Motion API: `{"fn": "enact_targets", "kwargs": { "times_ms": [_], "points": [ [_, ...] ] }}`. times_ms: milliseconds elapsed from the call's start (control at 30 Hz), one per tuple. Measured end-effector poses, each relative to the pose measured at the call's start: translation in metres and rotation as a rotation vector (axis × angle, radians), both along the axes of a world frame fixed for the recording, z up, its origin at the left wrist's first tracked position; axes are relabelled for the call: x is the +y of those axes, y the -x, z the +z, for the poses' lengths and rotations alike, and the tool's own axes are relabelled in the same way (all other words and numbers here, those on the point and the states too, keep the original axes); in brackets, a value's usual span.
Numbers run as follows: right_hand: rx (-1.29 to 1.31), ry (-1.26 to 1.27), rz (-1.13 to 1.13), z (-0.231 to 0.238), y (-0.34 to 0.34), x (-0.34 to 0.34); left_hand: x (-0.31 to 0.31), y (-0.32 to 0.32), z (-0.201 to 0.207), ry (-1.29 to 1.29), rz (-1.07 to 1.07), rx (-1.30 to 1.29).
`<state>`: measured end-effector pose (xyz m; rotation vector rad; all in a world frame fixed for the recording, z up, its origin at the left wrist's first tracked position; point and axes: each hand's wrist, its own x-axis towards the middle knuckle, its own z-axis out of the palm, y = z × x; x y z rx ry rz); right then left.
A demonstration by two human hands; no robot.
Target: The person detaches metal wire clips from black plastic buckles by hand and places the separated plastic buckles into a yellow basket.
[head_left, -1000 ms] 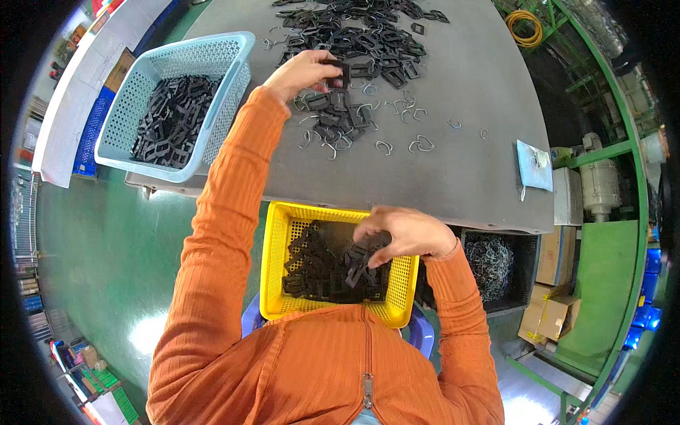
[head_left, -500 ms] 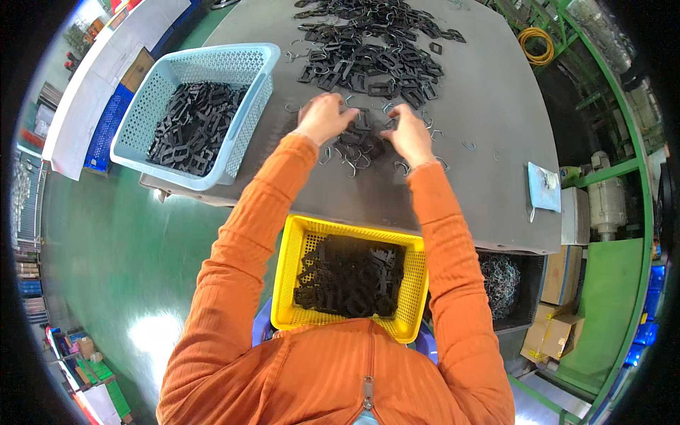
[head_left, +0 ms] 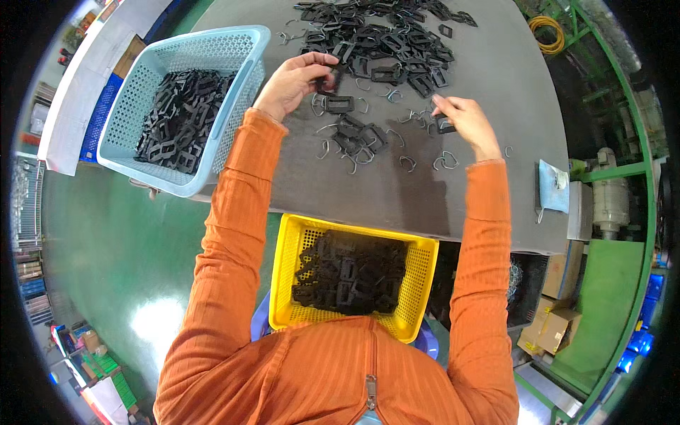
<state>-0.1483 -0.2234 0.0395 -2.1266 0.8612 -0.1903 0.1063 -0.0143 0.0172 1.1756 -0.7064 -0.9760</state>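
Note:
My left hand (head_left: 292,86) is closed on a black rectangular buckle-like frame (head_left: 326,83), near the front left edge of a large pile of such frames (head_left: 375,39). Out to the right, my right hand (head_left: 466,125) pinches another black frame (head_left: 445,126) just above the tabletop. Between the hands a small cluster of black frames (head_left: 358,134) lies on the table. Bent silvery wire hooks (head_left: 445,161) are scattered around this cluster and below my right hand. Whether either held frame has a hook on it I cannot make out.
A light blue perforated basket (head_left: 244,106) holding black frames stands at the table's left edge. Against my lap is a yellow basket (head_left: 283,283) with more frames. A blue packet (head_left: 553,185) lies on the right of the grey table (head_left: 503,85); cardboard boxes (head_left: 552,327) stand below.
My hands have moved apart from the small cluster: the left up and leftward, the right out to the right. Each now holds a black frame, and the cluster lies more spread out.

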Motion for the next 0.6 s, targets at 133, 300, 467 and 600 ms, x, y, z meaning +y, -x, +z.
{"fn": "enact_targets", "kwargs": {
  "times_ms": [133,300,467,600],
  "points": [
    [0.143,0.217,0.223,-0.021,-0.043,0.054,-0.003,0.016,-0.003,-0.361,0.108,-0.543],
    [0.300,0.308,0.299,-0.016,-0.068,0.091,-0.006,0.028,-0.021,-0.476,0.104,-1.248],
    [0.325,0.247,0.197,-0.017,-0.064,0.084,0.007,0.020,-0.005,-0.346,0.112,-0.831],
    [0.265,0.414,0.238,-0.014,-0.062,0.104,0.037,0.043,0.044,-0.265,0.092,-0.701]
  ]
}}
